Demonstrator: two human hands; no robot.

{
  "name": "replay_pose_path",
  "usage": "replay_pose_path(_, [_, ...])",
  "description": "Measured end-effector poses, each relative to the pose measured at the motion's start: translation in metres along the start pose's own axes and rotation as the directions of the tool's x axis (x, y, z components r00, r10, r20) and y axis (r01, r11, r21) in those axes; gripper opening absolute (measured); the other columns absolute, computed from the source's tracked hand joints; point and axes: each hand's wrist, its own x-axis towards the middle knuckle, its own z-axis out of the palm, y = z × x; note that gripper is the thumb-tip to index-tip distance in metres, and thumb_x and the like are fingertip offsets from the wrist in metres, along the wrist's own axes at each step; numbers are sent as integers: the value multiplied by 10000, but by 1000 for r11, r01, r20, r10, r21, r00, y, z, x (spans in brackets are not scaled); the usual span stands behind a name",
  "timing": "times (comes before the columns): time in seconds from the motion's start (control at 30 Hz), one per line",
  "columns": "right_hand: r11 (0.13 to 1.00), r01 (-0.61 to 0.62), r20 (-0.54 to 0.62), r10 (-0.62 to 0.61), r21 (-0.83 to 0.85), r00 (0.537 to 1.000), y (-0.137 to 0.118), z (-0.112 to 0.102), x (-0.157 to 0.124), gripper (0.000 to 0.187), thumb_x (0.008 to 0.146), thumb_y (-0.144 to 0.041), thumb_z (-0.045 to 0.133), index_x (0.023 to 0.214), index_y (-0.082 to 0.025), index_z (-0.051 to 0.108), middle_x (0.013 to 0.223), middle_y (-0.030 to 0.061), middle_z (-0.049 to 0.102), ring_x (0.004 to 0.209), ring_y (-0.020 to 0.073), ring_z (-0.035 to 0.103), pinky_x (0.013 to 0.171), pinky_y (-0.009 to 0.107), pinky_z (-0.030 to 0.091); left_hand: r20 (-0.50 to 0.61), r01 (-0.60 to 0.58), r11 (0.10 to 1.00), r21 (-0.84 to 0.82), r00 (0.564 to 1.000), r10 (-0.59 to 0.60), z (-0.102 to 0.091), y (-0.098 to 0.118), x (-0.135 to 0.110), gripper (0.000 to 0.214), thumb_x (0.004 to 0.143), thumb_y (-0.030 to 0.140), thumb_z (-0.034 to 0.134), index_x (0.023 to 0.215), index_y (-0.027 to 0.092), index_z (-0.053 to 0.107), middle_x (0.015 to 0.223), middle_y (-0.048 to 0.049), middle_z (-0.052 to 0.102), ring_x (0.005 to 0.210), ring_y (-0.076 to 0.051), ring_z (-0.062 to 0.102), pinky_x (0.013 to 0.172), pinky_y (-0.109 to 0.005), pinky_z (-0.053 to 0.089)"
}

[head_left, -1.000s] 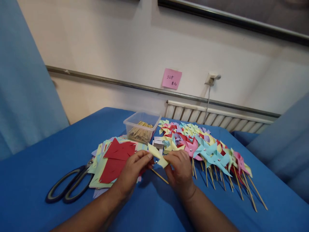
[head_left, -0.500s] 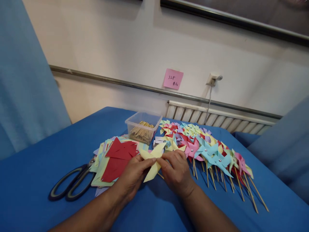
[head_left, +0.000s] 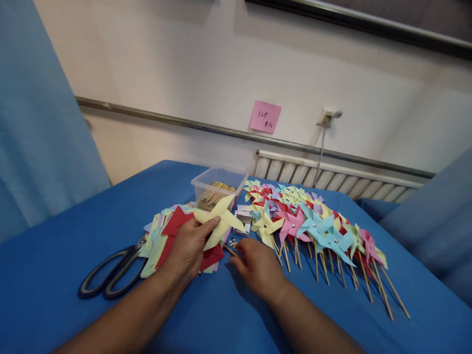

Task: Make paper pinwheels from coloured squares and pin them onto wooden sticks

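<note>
My left hand pinches a pale yellow paper pinwheel at its folded centre, thumb on top, above the paper stack. My right hand is low over the table with thumb and fingers apart. Its fingertips are beside a few small shiny tacks and a thin wooden stick. Whether they touch either is too small to tell. Just behind the tacks lies a small white box. Cut paper sheets, red ones on top, lie under and left of my left hand.
Large dark-handled scissors lie left of the paper. A clear plastic box with wooden sticks stands behind. Many finished pinwheels on sticks spread across the right side of the blue-covered table. A wall and radiator are beyond.
My left hand has lifted the yellow pinwheel up and to the left. My right hand has let go of it and moved down to the tacks.
</note>
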Motion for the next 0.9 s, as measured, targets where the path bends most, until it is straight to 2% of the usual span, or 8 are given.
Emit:
replay_pose_path(0.13, [990,-89,148,105,-113,983,-5,10,4,124,808,-241,650,925,-206,628,896,55,687,865,227,634,726,292,453,0,-12,1000,-16,1000,12,0,1,-1,236,615,193,771,811,97,682,635,-34,713,555,-127,624,533,-200,508])
replay_pose_path(0.27, [972,-89,196,133,-217,972,-10,11,8,156,859,-148,518,954,-180,637,925,93,688,882,244,638,740,313,457,8,-2,1000,-15,1000,3,2,1,-3,241,610,199,777,802,89,680,632,-38,709,549,-131,622,518,-203,505])
replay_pose_path(0.4, [959,-71,201,130,-275,971,-13,10,6,263,814,-37,448,945,-155,643,920,124,682,884,255,635,747,330,458,2,-8,1000,-10,1000,8,1,1,-1,259,605,205,782,811,87,679,627,-37,703,541,-129,616,510,-202,500])
replay_pose_path(0.47, [979,-110,151,137,-172,979,-10,10,5,261,811,-51,457,956,-154,647,925,125,681,888,252,633,760,333,457,-15,-19,1000,-7,1000,19,-1,0,2,267,606,211,781,820,92,675,624,-31,698,530,-128,610,499,-204,495])
replay_pose_path(0.57, [954,-206,30,205,219,978,2,11,7,214,841,-153,482,984,-171,640,876,82,680,797,211,635,703,302,466,-42,-29,1000,-6,999,29,-5,-1,6,269,599,221,782,806,100,661,618,-21,687,514,-128,605,485,-211,488])
replay_pose_path(0.7, [610,-281,4,414,741,910,13,11,14,179,819,-303,535,902,-172,624,666,0,619,583,147,581,531,238,433,-57,-33,999,-1,998,33,-10,-2,11,273,581,233,787,780,103,653,602,-17,677,498,-136,605,484,-227,490])
replay_pose_path(0.8, [369,-250,59,458,895,887,12,10,17,249,742,-384,648,861,-169,608,590,-40,578,495,106,527,473,205,405,-72,-44,998,54,996,48,-11,-4,12,278,585,266,784,769,104,654,588,-18,674,475,-137,593,467,-234,481])
replay_pose_path(0.9, [210,-212,106,423,955,900,5,10,15,306,727,-446,687,828,-171,598,529,-61,561,419,70,472,423,174,376,-72,-70,990,123,994,80,-10,-6,10,288,589,297,782,765,109,652,599,-24,682,494,-144,600,465,-231,469])
